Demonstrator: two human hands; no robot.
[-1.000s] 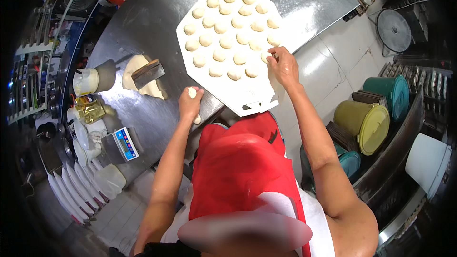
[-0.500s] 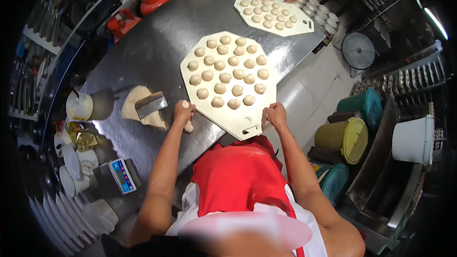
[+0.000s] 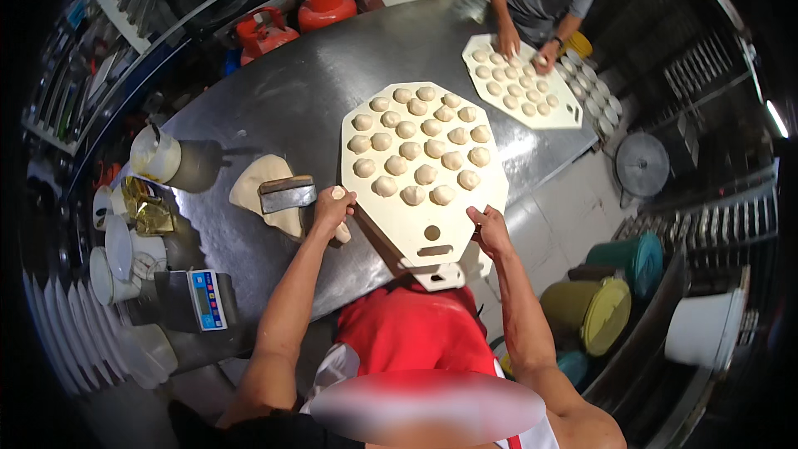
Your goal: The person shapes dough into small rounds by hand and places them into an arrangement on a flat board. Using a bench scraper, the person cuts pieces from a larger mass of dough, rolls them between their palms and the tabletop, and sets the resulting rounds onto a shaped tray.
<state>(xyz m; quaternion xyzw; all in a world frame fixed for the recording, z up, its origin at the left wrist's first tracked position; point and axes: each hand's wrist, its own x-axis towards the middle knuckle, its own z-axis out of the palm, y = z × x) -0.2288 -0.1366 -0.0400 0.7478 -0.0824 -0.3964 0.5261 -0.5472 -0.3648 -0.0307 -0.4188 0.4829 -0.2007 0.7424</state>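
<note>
An eight-sided cream board (image 3: 465,229) carrying rows of dough balls (image 3: 426,175) is held between my hands, its slotted end toward me. Below that end another cream board (image 3: 445,277) shows in part. My right hand (image 3: 493,230) is closed on the right edge, thumb on top. My left hand (image 3: 332,209) is closed around a piece of dough (image 3: 342,233) that pokes out above and below the fist, and its fingers reach the board's left edge. Left of it, a metal dough scraper (image 3: 288,196) lies across a flat dough slab (image 3: 247,185).
Across the steel table (image 3: 283,100), a co-worker's hands (image 3: 544,58) handle dough on another board (image 3: 553,118). A digital scale (image 3: 208,299), a white tub (image 3: 155,155) and bowls (image 3: 101,270) stand at left. Red gas cylinders (image 3: 326,4) stand behind; lidded buckets (image 3: 605,316) at right.
The loaded board has shifted forward relative to the one under it, baring more of the lower board's end and a round hole. My right hand has moved up its edge. The whole view has shifted.
</note>
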